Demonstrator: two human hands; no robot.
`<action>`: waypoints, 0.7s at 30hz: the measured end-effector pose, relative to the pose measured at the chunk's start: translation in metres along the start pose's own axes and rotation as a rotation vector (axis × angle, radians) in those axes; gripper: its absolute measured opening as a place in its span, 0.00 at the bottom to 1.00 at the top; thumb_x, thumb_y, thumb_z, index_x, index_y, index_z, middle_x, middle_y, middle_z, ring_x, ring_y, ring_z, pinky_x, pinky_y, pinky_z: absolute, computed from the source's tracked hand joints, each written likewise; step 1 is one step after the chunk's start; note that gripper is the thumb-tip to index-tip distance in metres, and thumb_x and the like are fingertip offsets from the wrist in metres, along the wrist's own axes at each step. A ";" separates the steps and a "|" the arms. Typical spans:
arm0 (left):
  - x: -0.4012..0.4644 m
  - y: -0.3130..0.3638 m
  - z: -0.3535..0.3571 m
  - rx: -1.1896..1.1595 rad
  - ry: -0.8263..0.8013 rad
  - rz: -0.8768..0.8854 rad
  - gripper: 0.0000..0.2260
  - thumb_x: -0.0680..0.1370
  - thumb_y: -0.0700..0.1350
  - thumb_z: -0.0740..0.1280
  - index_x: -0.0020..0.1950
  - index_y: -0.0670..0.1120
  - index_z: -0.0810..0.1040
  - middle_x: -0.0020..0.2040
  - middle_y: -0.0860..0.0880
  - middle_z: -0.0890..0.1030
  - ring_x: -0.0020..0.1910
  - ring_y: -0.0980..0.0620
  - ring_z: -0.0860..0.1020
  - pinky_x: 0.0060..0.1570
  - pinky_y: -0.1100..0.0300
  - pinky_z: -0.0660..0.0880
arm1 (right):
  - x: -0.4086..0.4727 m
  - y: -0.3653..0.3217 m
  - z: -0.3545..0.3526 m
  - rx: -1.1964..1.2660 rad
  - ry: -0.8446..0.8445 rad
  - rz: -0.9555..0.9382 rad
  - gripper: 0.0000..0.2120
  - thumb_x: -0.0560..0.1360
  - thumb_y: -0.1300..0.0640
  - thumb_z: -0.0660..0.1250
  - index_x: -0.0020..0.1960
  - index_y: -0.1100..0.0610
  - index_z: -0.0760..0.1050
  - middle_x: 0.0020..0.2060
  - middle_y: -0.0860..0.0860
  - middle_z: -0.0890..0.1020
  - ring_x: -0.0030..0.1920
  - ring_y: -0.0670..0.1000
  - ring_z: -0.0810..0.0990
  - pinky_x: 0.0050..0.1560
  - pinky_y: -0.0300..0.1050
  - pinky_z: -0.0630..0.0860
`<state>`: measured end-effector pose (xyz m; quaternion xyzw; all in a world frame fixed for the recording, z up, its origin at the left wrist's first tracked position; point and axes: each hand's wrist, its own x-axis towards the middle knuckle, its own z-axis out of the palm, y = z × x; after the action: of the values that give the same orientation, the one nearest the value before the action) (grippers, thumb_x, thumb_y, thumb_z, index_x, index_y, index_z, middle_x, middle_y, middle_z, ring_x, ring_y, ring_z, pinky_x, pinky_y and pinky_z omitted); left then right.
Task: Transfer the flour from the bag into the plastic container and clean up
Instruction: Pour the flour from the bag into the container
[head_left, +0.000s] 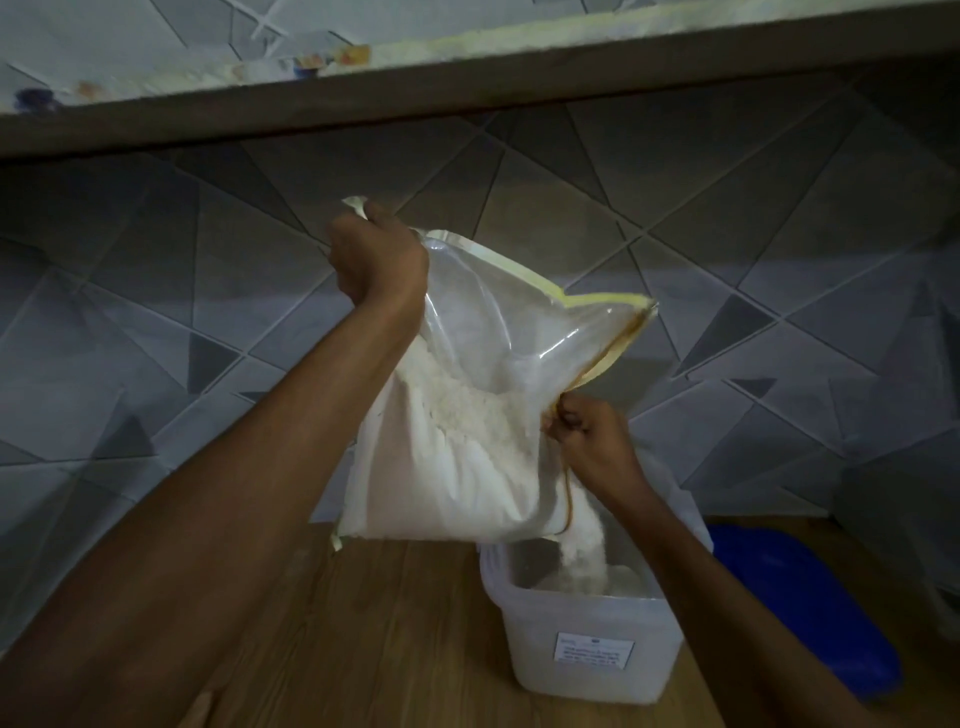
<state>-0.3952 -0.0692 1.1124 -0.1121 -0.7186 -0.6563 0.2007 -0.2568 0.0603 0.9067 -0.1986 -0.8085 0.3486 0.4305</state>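
Mid-pour now, left hand (376, 260) gripping the raised corner of the clear flour-filled plastic bag (467, 415), right hand (587, 441) pinching its mouth, white flour (584, 551) streaming into the translucent rectangular plastic container (587, 639) on the wooden counter (389, 623), next likely tilting further.

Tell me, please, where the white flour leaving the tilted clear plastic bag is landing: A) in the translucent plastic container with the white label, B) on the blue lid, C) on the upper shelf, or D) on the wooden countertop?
A: a stream of white flour falls from the lower corner of the clear plastic bag straight into the open translucent plastic container beneath it.
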 end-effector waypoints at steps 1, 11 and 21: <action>-0.001 0.000 0.001 -0.005 -0.005 0.002 0.16 0.84 0.48 0.56 0.64 0.40 0.75 0.61 0.44 0.79 0.60 0.45 0.78 0.59 0.53 0.74 | 0.001 0.000 0.001 -0.014 -0.034 -0.008 0.16 0.71 0.66 0.71 0.30 0.59 0.67 0.26 0.48 0.71 0.30 0.43 0.68 0.33 0.44 0.65; -0.012 0.004 0.004 0.052 -0.007 0.037 0.15 0.85 0.48 0.55 0.64 0.42 0.74 0.61 0.46 0.80 0.60 0.48 0.79 0.53 0.60 0.72 | 0.001 -0.005 -0.012 -0.088 -0.003 0.067 0.15 0.71 0.64 0.72 0.31 0.64 0.68 0.25 0.55 0.73 0.29 0.45 0.69 0.31 0.38 0.64; -0.025 0.007 0.015 0.057 -0.044 0.052 0.14 0.84 0.49 0.56 0.60 0.44 0.77 0.55 0.48 0.81 0.55 0.49 0.80 0.48 0.58 0.73 | -0.008 -0.003 -0.005 -0.074 -0.004 0.060 0.08 0.66 0.57 0.60 0.34 0.61 0.73 0.28 0.52 0.79 0.31 0.49 0.77 0.34 0.44 0.72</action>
<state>-0.3720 -0.0507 1.1074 -0.1392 -0.7383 -0.6274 0.2049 -0.2483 0.0555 0.9070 -0.2378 -0.8154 0.3315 0.4108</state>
